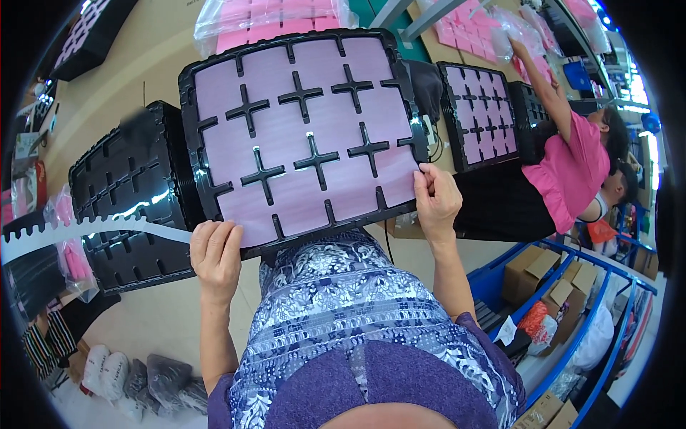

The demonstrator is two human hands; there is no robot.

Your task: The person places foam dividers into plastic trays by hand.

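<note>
In front of me a black plastic tray (306,94) is tilted up, with pale pink sheet material (279,136) showing around its raised black crosses. My left hand (216,256) is closed at the tray's near left corner. A white strip with a notched edge (93,227) runs from the left into that hand's fingers; its held end is hidden. At the near right corner, my right hand (438,200) pinches the tray's rim, thumb and forefinger together.
Left of the tray stands a stack of black trays (132,200). Bagged pink sheets (271,16) lie beyond. A co-worker in pink (572,161) reaches over the table at right, beside another filled tray (480,114). A blue rack (572,286) with cartons is behind on the right.
</note>
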